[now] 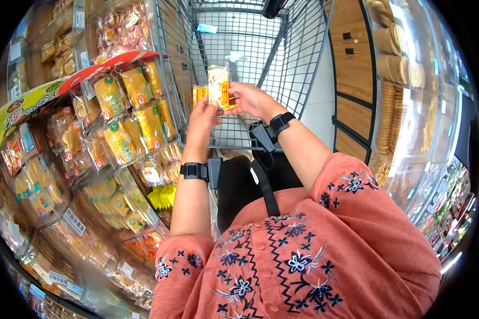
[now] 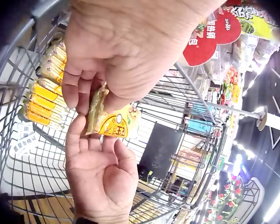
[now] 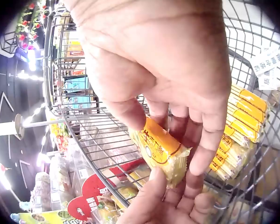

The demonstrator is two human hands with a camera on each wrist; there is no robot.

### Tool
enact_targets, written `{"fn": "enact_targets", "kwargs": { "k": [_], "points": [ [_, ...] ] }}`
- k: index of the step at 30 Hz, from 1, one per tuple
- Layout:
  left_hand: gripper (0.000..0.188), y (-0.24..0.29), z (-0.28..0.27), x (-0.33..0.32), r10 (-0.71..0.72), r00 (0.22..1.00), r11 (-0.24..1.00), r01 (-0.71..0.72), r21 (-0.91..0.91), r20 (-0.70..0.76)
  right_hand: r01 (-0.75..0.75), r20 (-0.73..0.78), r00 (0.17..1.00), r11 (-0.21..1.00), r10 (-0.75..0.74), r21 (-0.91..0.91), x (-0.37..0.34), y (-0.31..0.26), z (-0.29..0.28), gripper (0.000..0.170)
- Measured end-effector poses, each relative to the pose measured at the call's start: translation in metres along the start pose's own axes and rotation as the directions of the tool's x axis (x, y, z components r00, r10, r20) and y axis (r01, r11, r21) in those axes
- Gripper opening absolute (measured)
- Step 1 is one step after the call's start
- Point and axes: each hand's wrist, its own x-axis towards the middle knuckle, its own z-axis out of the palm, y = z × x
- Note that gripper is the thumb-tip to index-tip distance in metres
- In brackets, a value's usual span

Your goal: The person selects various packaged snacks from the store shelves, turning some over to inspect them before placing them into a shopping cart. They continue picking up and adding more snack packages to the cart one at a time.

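Over the shopping cart, a yellow-and-white snack packet (image 1: 218,85) in clear, crinkled wrapping is held between both hands. The left hand (image 1: 203,118) pinches its near end, thumb on the printed face. From the other side the right hand (image 1: 254,101) grips it too; in the right wrist view its thumb lies along the packet (image 3: 159,145) with the fingers curled behind. Below the hands, inside the cart, stacked packets (image 2: 46,105) with matching yellow bands lie in neat rows.
The wire cart (image 1: 308,64) stands right before the person. Shelves of bagged bread (image 1: 112,101) line the left, with a red and green sign strip (image 1: 90,73) jutting toward the cart. Wooden cabinets (image 1: 351,64) and clear bins (image 1: 404,106) stand on the right.
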Motion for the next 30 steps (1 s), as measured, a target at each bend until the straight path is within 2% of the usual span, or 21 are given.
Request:
{"fn": "enact_targets", "kwargs": {
  "k": [3, 5, 6, 8, 11, 14, 18, 19, 21, 24, 26, 27, 30],
  "points": [
    [0.052, -0.006, -0.001, -0.003, -0.01, 1.0, 1.0, 0.01, 0.0, -0.013, 0.018, -0.068, 0.997, 0.997, -0.023, -0.074, 0.004, 0.007, -0.002, 0.028],
    [0.052, -0.011, 0.0, -0.004, 0.025, 0.989, 0.99, -0.004, 0.143, -0.143, 0.032, -0.155, 0.986, 0.986, -0.059, -0.166, 0.012, 0.013, -0.013, 0.025],
    [0.052, -0.013, 0.001, -0.007, 0.046, 0.978, 0.977, -0.001, 0.213, -0.206, 0.044, -0.298, 0.949, 0.98, -0.101, -0.191, 0.01, 0.011, -0.012, 0.028],
    [0.057, -0.012, -0.007, -0.015, 0.059, 0.974, 0.974, -0.007, 0.228, -0.22, 0.045, -0.504, 0.842, 0.956, -0.193, -0.291, 0.018, 0.017, -0.032, 0.033],
    [0.059, -0.008, -0.017, -0.04, 0.09, 0.968, 0.967, -0.029, 0.252, -0.233, -0.312, -0.719, 0.663, 0.795, -0.21, -0.52, 0.047, 0.039, -0.083, 0.038],
    [0.057, -0.016, -0.027, -0.059, 0.09, 0.963, 0.97, -0.027, 0.24, -0.254, -0.44, -0.741, 0.607, 0.654, -0.289, -0.615, 0.066, 0.074, -0.115, 0.039],
    [0.053, -0.021, -0.03, -0.082, 0.071, 0.953, 0.97, 0.003, 0.243, -0.295, -0.528, -0.715, 0.675, 0.559, -0.182, -0.64, 0.077, 0.096, -0.119, 0.036],
    [0.052, -0.023, -0.031, -0.086, 0.066, 0.952, 0.97, 0.01, 0.244, -0.3, -0.493, -0.661, 0.736, 0.553, -0.146, -0.672, 0.099, 0.12, -0.145, 0.035],
    [0.052, -0.031, -0.033, -0.092, 0.053, 0.952, 0.974, 0.016, 0.225, -0.301, -0.403, -0.494, 0.86, 0.427, -0.125, -0.809, 0.133, 0.171, -0.206, 0.035],
    [0.053, -0.034, -0.035, -0.102, 0.025, 0.95, 0.982, 0.035, 0.186, -0.311, -0.419, -0.497, 0.862, 0.418, -0.095, -0.806, 0.131, 0.173, -0.208, 0.03],
    [0.054, -0.036, -0.036, -0.107, 0.021, 0.949, 0.986, 0.033, 0.163, -0.315, -0.534, -0.681, 0.729, 0.563, -0.071, -0.631, 0.094, 0.122, -0.136, 0.028],
    [0.053, -0.038, -0.038, -0.11, 0.027, 0.949, 0.987, 0.024, 0.157, -0.315, -0.56, -0.673, 0.738, 0.511, -0.05, -0.652, 0.088, 0.111, -0.127, 0.033],
    [0.05, -0.04, -0.042, -0.121, 0.052, 0.94, 0.989, -0.001, 0.15, -0.338, -0.536, -0.697, 0.651, 0.469, -0.299, -0.702, 0.082, 0.099, -0.107, 0.051]
  ]
}}
